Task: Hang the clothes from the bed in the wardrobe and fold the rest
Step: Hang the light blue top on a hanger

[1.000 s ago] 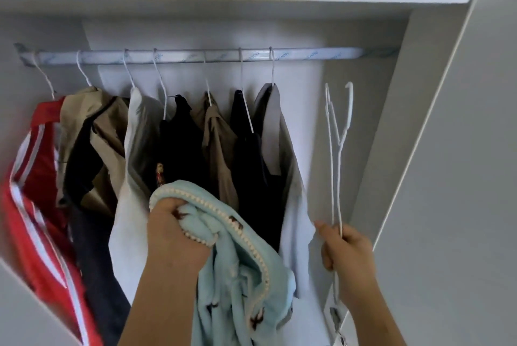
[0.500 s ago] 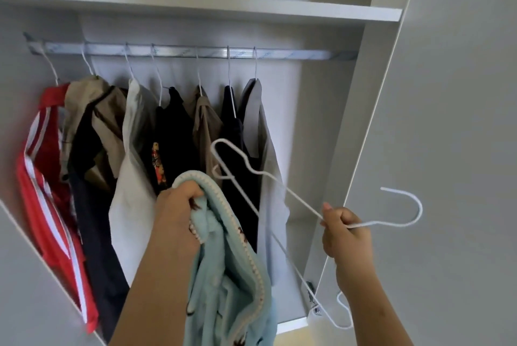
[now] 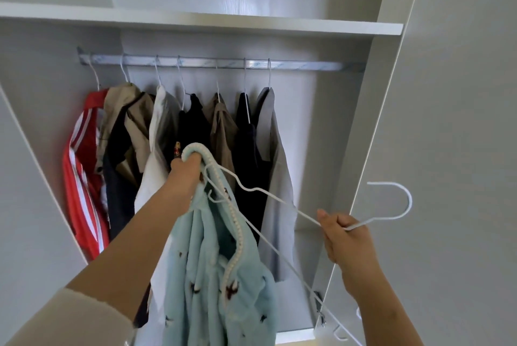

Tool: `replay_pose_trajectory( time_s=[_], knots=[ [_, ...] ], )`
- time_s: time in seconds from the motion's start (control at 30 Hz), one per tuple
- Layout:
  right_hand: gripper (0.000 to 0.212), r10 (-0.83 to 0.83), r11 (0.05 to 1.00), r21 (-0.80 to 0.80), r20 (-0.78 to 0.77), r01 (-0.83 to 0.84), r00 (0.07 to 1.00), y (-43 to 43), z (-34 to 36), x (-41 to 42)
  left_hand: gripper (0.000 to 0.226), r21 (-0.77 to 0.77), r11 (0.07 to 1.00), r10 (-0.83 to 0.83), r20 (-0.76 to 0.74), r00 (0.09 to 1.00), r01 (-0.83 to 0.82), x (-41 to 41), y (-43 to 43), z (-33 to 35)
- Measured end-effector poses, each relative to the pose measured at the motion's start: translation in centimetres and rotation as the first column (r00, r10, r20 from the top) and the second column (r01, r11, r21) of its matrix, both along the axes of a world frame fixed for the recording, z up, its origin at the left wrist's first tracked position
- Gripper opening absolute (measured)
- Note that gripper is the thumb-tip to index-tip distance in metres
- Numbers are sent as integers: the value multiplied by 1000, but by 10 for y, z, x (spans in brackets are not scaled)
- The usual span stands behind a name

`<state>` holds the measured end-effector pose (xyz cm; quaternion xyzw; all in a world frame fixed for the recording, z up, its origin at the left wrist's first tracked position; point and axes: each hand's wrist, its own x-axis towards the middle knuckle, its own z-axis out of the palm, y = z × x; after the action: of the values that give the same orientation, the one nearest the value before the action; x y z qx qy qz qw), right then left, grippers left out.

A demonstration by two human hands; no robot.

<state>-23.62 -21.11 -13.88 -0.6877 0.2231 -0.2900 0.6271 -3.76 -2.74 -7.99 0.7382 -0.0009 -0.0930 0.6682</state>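
Note:
My left hand (image 3: 186, 175) grips the collar of a light blue fleece garment (image 3: 212, 270) with a white beaded edge and small dark prints; it hangs down from my fist in front of the wardrobe. My right hand (image 3: 345, 236) holds a white wire hanger (image 3: 265, 194) near its neck, with the hook (image 3: 402, 197) pointing right. The hanger's left shoulder tip lies against the garment's collar just below my left hand.
A metal rail (image 3: 305, 65) crosses the open wardrobe, with several clothes on white hangers bunched at its left and bare rail at its right. A shelf (image 3: 307, 27) sits above. The open wardrobe door (image 3: 447, 122) stands close on the right.
The hanger, upright beside the clothes a second ago, has tipped sideways and its left tip has moved over to the blue garment's collar. My left hand has risen slightly.

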Motion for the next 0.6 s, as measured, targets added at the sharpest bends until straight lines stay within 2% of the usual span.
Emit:
replay_pose_trajectory(
  time_s=[0.13, 0.3, 0.4, 0.5, 0.6],
  knots=[
    [51, -12, 994, -105, -63, 6, 998, 0, 4, -5, 58, 224, 975, -23, 89, 996, 3, 1, 0, 0],
    [47, 13, 979, -203, -108, -35, 994, 11, 8, -3, 36, 426, 899, -194, 176, 965, 103, -37, -16, -2],
    [43, 68, 976, -194, -137, -94, 988, 18, 6, 1, 32, 431, 890, -283, 272, 920, 146, -70, -34, -4],
    [42, 99, 971, -203, -135, -126, 986, 28, 6, 5, 26, 358, 873, -445, 305, 842, 332, -104, -51, -5],
    [47, 57, 998, -22, -55, -58, 997, 32, 6, 5, 15, 227, 837, -545, 270, 794, 498, -122, -54, -3]
  ],
)
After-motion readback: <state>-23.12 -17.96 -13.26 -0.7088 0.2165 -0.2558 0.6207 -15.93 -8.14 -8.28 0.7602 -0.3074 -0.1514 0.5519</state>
